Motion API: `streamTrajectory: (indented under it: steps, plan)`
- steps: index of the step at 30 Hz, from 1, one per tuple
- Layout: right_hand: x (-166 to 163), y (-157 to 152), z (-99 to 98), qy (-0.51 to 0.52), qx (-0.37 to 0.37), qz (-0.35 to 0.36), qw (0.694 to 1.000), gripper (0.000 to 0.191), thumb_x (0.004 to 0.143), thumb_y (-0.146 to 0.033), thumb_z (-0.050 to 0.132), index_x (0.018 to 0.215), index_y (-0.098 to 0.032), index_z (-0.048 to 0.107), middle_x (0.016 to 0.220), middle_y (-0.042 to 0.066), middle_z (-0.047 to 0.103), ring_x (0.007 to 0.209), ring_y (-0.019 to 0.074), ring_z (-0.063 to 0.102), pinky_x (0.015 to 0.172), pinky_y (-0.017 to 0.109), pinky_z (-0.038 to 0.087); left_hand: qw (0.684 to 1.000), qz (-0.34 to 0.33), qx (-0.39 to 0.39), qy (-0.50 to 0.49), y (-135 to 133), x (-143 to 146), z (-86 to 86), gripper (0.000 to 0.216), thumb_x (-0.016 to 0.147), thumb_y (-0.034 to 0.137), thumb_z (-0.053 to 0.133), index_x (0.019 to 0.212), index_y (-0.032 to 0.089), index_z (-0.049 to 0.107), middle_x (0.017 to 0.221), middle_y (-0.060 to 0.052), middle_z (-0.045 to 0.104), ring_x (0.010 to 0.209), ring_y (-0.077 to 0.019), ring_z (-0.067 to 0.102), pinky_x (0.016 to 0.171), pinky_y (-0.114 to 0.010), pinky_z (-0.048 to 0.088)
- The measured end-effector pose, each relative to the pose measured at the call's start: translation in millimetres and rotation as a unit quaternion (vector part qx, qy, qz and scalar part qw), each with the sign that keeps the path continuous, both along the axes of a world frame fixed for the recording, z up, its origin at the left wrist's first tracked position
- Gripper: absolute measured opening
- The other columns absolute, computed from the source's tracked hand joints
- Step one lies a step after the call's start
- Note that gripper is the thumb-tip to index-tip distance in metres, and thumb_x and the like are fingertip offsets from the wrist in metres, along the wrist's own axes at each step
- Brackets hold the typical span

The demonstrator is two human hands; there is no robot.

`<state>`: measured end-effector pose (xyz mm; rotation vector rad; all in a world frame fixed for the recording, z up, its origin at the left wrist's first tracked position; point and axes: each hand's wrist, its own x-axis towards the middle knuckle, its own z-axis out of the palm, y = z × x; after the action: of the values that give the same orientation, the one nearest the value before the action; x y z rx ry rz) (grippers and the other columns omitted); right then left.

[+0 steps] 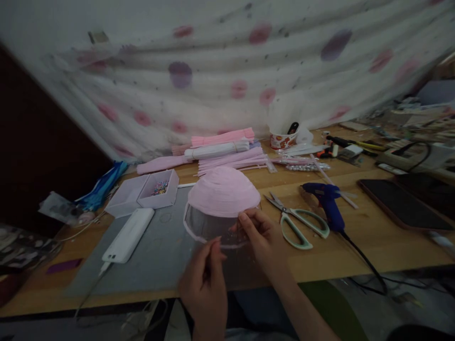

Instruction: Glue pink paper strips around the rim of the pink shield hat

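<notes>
Spotted cloth [213,85] behind a busy counter [391,248], one pink dome [223,192] part-finished

At far left lies one blue bundle [101,184], then one two-part box [122,192], its right compartment holding many coloured bits (too small to count). Nearer the front, on one grey mat [159,251], is one white device [130,235] with a cable plugged in. Farther back are at least four bundles of strips: one pink bundle [159,165] at the left, one brighter pink bundle [220,137], one white bundle [215,150], one pale pink bundle [231,159].

In the middle, the dome stands before the bundles, one pale ring [188,226] curving below it. Judging by its close rows, the dome's surface seems largely done; the see-through stretch down to the ring is bare, and work near the lower edge looks unfinished.

The left hand [206,279] has its fingers drawn nearly together by the ring; I cannot tell whether they hold anything. The right hand [261,237] has bent fingers close to the thumb at the dome's edge, grip unclear.

Rightward: one printed tub [283,140], one pair of scissors [296,220] slightly parted, one blue glue gun [329,203], and at least one dark phone [398,201].
</notes>
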<state>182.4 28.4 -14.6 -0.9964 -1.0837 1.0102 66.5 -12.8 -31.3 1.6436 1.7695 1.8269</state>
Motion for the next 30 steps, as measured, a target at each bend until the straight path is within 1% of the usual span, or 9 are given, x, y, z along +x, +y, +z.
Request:
streamTrajectory:
  steps: [2, 4, 7, 9, 12, 17, 26, 28, 30]
  plan:
    - [-0.7, -1.5, -0.4, -0.001, 0.001, 0.001, 1.0, 0.03, 0.089, -0.045, 0.062, 0.074, -0.019, 0.064, 0.064, 0.001, 0.068, 0.055, 0.0132, 0.059, 0.051, 0.023, 0.045, 0.985, -0.067, -0.114, -0.113, -2.7, 8.7, 2.9, 0.026, 0.089, 0.042, 0.062, 0.101, 0.023, 0.075, 0.052, 0.004, 0.065, 0.05, -0.0126, 0.062, 0.054, -0.022, 0.05]
    - [-0.6, -3.9, -1.0, -0.026, 0.007, -0.007, 1.0, 0.029, 0.089, -0.045, 0.061, 0.076, -0.02, 0.064, 0.064, 0.001, 0.068, 0.056, 0.0141, 0.061, 0.052, 0.023, 0.046, 0.948, -0.09, -0.187, -0.242, -0.1, 13.6, 5.1, 0.041, 0.084, 0.053, 0.064, 0.106, 0.02, 0.074, 0.041, 0.006, 0.056, 0.039, -0.0106, 0.054, 0.044, -0.019, 0.044]
    - [1.3, -7.6, -2.9, -0.072, 0.016, -0.013, 0.997, 0.028, 0.091, -0.044, 0.058, 0.079, -0.02, 0.064, 0.066, 0.002, 0.069, 0.059, 0.0153, 0.063, 0.054, 0.024, 0.047, 0.893, -0.107, -0.223, -0.376, 6.9, 13.8, 11.2, 0.054, 0.071, 0.061, 0.073, 0.101, 0.016, 0.074, 0.032, 0.01, 0.046, 0.028, -0.0052, 0.036, 0.032, -0.014, 0.025]
    - [3.0, -9.2, -4.5, -0.093, 0.018, -0.007, 0.995, 0.027, 0.092, -0.043, 0.057, 0.08, -0.02, 0.065, 0.067, 0.001, 0.068, 0.06, 0.0152, 0.063, 0.054, 0.024, 0.046, 0.866, -0.126, -0.229, -0.428, 10.4, 13.2, 17.0, 0.051, 0.063, 0.062, 0.078, 0.084, 0.015, 0.073, 0.03, 0.01, 0.042, 0.027, -0.0024, 0.028, 0.031, -0.012, 0.018]
    - [4.7, -10.3, -6.4, -0.136, 0.027, 0.004, 0.99, 0.023, 0.092, -0.04, 0.059, 0.082, -0.02, 0.067, 0.069, 0.0, 0.067, 0.061, 0.015, 0.062, 0.055, 0.024, 0.044, 0.836, -0.148, -0.243, -0.47, 14.9, 15.7, 23.4, 0.049, 0.054, 0.06, 0.084, 0.061, 0.016, 0.064, 0.03, 0.01, 0.042, 0.025, -0.0015, 0.027, 0.028, -0.013, 0.017]
    - [5.3, -9.1, -10.6, -0.191, 0.047, 0.008, 0.981, 0.019, 0.092, -0.033, 0.058, 0.086, -0.02, 0.068, 0.076, 0.002, 0.07, 0.067, 0.0157, 0.064, 0.06, 0.025, 0.046, 0.822, -0.142, -0.24, -0.497, 21.2, 21.0, 19.3, 0.053, 0.048, 0.057, 0.087, 0.052, 0.016, 0.055, 0.032, 0.01, 0.044, 0.024, -0.0003, 0.029, 0.028, -0.012, 0.016]
    - [7.1, -12.7, -17.0, -0.245, 0.054, 0.013, 0.968, 0.02, 0.093, -0.032, 0.055, 0.086, -0.019, 0.067, 0.072, 0.002, 0.068, 0.063, 0.0153, 0.062, 0.057, 0.025, 0.044, 0.81, -0.131, -0.221, -0.528, 17.8, 19.3, 9.7, 0.052, 0.049, 0.055, 0.088, 0.065, 0.017, 0.056, 0.033, 0.011, 0.047, 0.026, -0.001, 0.03, 0.03, -0.013, 0.017]
    - [19.5, -20.2, -15.9, -0.264, 0.053, -0.009, 0.963, 0.021, 0.093, -0.035, 0.056, 0.086, -0.019, 0.067, 0.071, 0.001, 0.067, 0.063, 0.0158, 0.061, 0.056, 0.026, 0.043, 0.803, -0.148, -0.229, -0.53, 18.5, 18.1, 10.1, 0.052, 0.05, 0.055, 0.087, 0.06, 0.017, 0.053, 0.033, 0.01, 0.046, 0.026, -0.0009, 0.03, 0.031, -0.014, 0.017]
    - [41.4, -27.6, -15.7, -0.281, 0.047, -0.102, 0.953, 0.025, 0.091, -0.041, 0.057, 0.082, -0.019, 0.066, 0.068, 0.001, 0.063, 0.062, 0.0163, 0.058, 0.057, 0.027, 0.042, 0.798, -0.163, -0.233, -0.531, 19.2, 16.5, 9.5, 0.052, 0.052, 0.054, 0.087, 0.058, 0.018, 0.051, 0.033, 0.01, 0.045, 0.028, -0.0006, 0.03, 0.032, -0.014, 0.018]
